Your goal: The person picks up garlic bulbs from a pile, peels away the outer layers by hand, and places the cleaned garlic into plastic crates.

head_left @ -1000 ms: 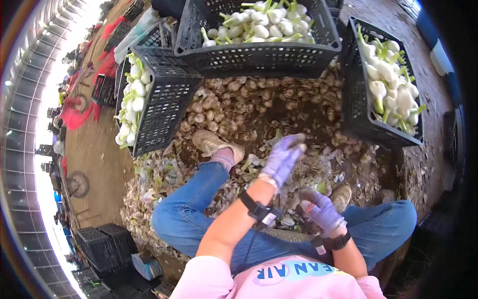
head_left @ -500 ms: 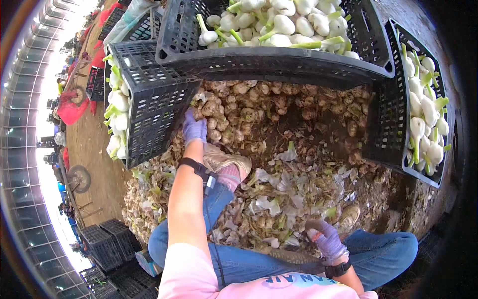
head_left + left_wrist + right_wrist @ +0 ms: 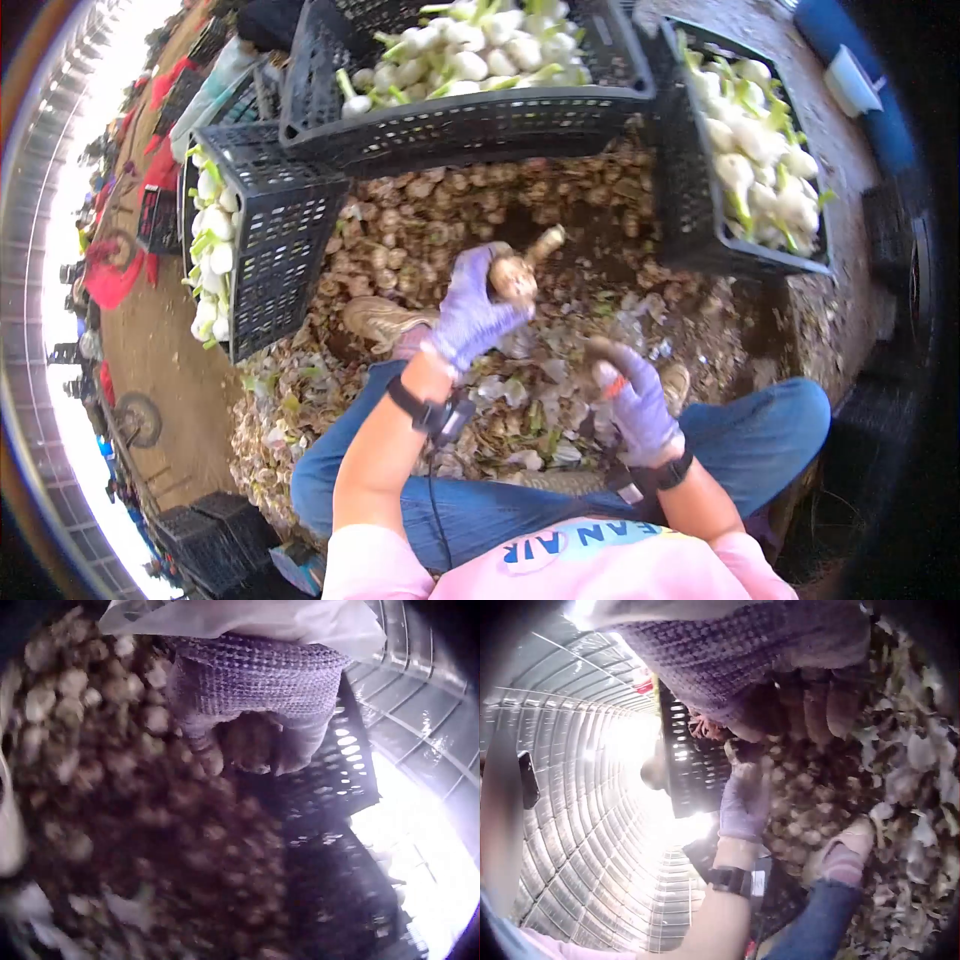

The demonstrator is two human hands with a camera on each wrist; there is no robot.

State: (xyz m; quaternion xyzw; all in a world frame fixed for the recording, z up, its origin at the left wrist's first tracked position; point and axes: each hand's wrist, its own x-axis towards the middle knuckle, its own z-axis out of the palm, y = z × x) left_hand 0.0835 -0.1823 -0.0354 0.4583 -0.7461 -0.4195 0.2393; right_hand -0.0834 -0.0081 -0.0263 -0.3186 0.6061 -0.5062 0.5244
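Observation:
A brown, unpeeled garlic bulb (image 3: pixel 515 281) with a stubby stem is gripped by my gloved left hand (image 3: pixel 474 312), above the peelings. In the left wrist view, a dim bulb (image 3: pixel 250 742) sits between the fingers of the left hand (image 3: pixel 255 686). My right hand (image 3: pixel 641 412) is lower right of it, apart from the bulb, fingers bent and an orange-red band at the thumb. From the right wrist, the right hand (image 3: pixel 757 667) shows bent fingers and reddish strands (image 3: pixel 706 727) by the thumb; whether it holds anything is hidden.
Black crates of white, trimmed garlic stand at the left (image 3: pixel 280 235), front (image 3: pixel 470 125) and right (image 3: pixel 690 190). Unpeeled bulbs (image 3: pixel 400 215) lie heaped between them. Peelings (image 3: pixel 530 400) cover the ground between the bent legs; a shoe (image 3: pixel 380 322) stands by the heap.
My left hand reached to the heap by the left crate, and is now back toward the middle with a bulb in its grip. The right hand has risen slightly. The head view has shifted.

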